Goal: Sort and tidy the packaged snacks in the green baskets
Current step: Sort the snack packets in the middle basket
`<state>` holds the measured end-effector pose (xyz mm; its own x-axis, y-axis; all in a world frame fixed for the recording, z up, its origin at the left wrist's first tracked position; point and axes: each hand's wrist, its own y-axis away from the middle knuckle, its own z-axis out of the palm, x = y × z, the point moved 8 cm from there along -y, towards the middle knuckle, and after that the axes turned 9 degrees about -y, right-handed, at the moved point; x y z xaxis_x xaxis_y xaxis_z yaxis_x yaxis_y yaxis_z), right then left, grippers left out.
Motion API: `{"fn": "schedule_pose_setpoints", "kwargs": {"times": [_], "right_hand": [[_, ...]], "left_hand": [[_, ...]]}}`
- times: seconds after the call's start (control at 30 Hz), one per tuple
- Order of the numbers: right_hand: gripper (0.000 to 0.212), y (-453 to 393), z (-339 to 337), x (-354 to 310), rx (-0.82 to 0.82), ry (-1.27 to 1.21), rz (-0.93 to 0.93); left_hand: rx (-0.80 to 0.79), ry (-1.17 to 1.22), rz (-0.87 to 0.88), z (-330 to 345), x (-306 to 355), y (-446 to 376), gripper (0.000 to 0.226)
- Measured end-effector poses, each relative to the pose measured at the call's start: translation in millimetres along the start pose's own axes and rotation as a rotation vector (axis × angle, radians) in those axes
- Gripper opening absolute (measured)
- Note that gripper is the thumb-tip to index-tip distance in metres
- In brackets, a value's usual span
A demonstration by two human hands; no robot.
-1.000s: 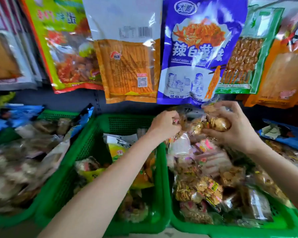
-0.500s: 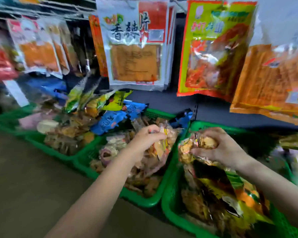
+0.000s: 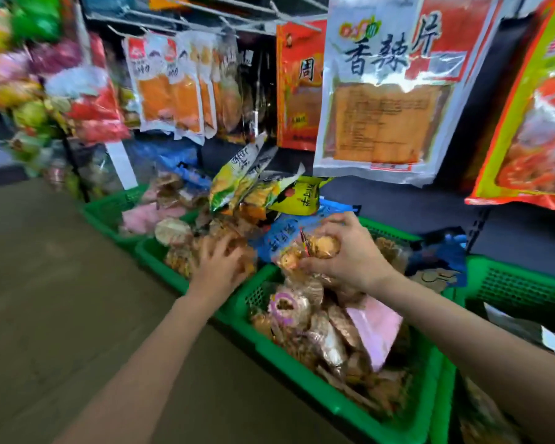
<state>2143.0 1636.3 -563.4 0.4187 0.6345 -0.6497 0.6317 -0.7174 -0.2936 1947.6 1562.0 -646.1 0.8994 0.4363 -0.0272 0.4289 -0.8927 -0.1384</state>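
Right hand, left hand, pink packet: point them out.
Right hand (image 3: 350, 261): head view, back of the hand.
Left hand (image 3: 217, 267): head view, back of the hand.
Pink packet (image 3: 374, 328): head view, its flat face.

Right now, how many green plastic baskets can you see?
4. A far-left green plastic basket, a second one under the left hand, a central one below the right hand, and one at right. More may be hidden.

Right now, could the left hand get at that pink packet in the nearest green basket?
Probably yes: the pink packet lies uncovered on top, and the left hand holds nothing, though the right forearm passes close beside it.
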Motion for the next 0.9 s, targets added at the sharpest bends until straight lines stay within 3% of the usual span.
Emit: {"fn": "schedule_pose_setpoints", "kwargs": {"times": [0.1, 0.2, 0.27, 0.37, 0.43, 0.5, 0.6, 0.73, 0.8, 0.9], "right_hand": [[0.053, -23.2, 22.8, -8.1, 0.072, -0.053, 0.062], [0.052, -42.2, 49.1, -20.6, 0.169, -0.104, 0.056], [0.066, -53.9, 83.4, -24.1, 0.018, -0.027, 0.026], [0.094, -59.9, 135.0, -2.0, -0.362, 0.192, 0.12], [0.091, -67.9, 137.4, 7.8, -0.354, 0.474, 0.127], [0.082, -76.1, 128.9, 3.1, -0.232, 0.627, 0.112], [0.069, -78.3, 125.0, 0.3, -0.153, 0.415, 0.162], [0.098, -71.6, 120.3, 5.3, -0.295, -0.016, 0.172], [0.097, -63.1, 105.1, 9.0, -0.346, 0.01, 0.11], [0.08, -38.4, 72.6, 17.4, -0.37, 0.14, -0.012]], "left_hand": [[-0.173, -0.04, -0.071, 31.4, -27.7, -1.5, 0.076], [-0.101, 0.337, 0.003, 29.3, -34.4, -12.3, 0.096], [-0.069, 0.469, -0.012, 25.5, -38.3, -13.1, 0.099], [-0.095, 0.189, -0.236, 30.9, -51.6, -3.0, 0.092], [-0.136, 0.0, -0.346, 27.4, -56.9, 5.8, 0.085], [-0.123, 0.06, -0.344, 28.2, -56.2, 6.7, 0.082], [-0.102, 0.357, -0.222, 30.6, -42.3, 2.5, 0.086], [-0.125, 0.567, -0.119, 26.0, -38.2, 1.9, 0.088], [-0.026, 0.527, -0.177, 12.0, -38.7, 7.7, 0.079], [0.263, 0.487, -0.195, -28.5, -9.6, 27.9, 0.045]]}}
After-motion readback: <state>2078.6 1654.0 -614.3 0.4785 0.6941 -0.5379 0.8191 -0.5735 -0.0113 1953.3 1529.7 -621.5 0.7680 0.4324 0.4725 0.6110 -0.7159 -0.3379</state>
